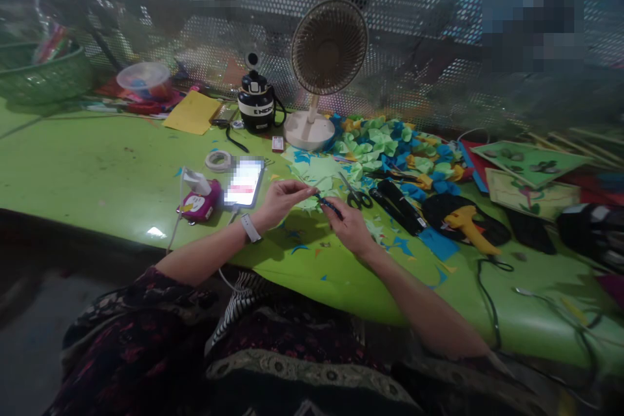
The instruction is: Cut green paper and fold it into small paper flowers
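Observation:
Over the green table, my left hand (287,201) is closed in a pinch, its fingertips meeting the far end of a slim dark blue patterned stick-like piece (330,208). Closed around the other end of that piece is my right hand (351,229); its exact kind is too small to make out. Black scissors (358,198) lie just beyond my right hand, beside light green paper (316,172). Blue and green paper scraps (400,246) are scattered around and below both hands.
A lit phone (244,182), a tape roll (218,160) and a purple pouch (199,201) lie left. A fan (312,130) and black bottle (257,107) stand behind. Right are folded paper shapes (380,143), a black stapler (398,207) and a yellow glue gun (470,227) with cord.

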Demonstrator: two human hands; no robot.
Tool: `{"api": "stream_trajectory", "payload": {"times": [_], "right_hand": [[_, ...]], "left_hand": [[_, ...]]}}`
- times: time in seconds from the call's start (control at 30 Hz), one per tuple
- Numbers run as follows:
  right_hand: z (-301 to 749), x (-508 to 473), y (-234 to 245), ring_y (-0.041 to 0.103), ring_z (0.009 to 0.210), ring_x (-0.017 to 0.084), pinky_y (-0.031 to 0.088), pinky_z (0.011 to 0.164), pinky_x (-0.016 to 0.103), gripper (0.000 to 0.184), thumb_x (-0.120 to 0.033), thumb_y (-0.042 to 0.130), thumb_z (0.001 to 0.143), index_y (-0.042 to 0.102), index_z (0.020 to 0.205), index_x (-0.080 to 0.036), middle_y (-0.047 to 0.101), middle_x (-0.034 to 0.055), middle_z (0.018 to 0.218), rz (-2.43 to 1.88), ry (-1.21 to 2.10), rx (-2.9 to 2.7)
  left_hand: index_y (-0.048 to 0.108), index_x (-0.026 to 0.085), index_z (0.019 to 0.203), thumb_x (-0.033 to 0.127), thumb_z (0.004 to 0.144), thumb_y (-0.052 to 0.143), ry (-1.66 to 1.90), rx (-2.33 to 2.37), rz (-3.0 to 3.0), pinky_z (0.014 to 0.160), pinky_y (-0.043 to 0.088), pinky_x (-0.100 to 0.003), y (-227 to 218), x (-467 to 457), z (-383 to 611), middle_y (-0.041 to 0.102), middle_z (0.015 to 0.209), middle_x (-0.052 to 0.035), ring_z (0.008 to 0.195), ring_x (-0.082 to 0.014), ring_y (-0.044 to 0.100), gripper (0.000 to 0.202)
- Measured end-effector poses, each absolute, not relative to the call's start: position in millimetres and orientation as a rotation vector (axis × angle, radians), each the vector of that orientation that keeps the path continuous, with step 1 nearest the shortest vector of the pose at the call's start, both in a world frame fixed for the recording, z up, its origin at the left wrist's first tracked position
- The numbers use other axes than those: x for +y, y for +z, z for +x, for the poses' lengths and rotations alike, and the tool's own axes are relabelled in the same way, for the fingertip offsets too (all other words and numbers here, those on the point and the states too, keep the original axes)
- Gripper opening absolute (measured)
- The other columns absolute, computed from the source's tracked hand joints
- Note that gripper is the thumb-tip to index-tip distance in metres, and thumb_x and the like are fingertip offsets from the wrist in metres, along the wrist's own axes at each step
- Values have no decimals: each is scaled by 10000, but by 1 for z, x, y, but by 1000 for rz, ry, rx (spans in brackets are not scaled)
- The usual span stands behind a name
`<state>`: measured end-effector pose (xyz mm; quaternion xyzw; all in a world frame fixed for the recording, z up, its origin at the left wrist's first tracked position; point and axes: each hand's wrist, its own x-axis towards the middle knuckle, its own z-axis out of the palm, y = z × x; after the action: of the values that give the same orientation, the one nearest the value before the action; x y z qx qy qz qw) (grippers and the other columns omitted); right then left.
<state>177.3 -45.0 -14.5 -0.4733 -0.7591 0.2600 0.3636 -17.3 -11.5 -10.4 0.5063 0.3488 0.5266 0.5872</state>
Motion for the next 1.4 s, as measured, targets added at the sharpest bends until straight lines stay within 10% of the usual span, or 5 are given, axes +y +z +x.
{"api": "stream_trajectory", "payload": {"times": [0.47, 0.83, 1.4], "right_hand": [[179, -41, -18, 703, 957, 257, 549, 872, 398, 364, -459, 486, 948, 678, 1141, -217, 737, 86, 1115, -1216, 649, -1960], [178, -45, -10, 474, 524, 138, 421, 542, 286, 434, -566, 425, 961, 658, 1027, -206, 512, -29, 596, -1230, 862, -1899], [181, -48, -9, 390, 449, 108, 306, 415, 232, 456, -646, 414, 945, 589, 916, -226, 447, -47, 563, -1211, 1171, -1752]], "left_hand": [[791, 185, 822, 394, 680, 858, 1226, 746, 1178, 884, 553, -336, -11, -14, -15, 785, 880, -55, 841, -161, 713, 262], [792, 185, 845, 385, 687, 861, 1217, 717, 1179, 876, 561, -339, -9, -18, -15, 788, 912, -64, 837, -162, 718, 264], [795, 208, 952, 432, 717, 837, 1148, 588, 1154, 950, 541, -366, -13, -18, -17, 780, 1015, -83, 940, -190, 724, 327]]}}
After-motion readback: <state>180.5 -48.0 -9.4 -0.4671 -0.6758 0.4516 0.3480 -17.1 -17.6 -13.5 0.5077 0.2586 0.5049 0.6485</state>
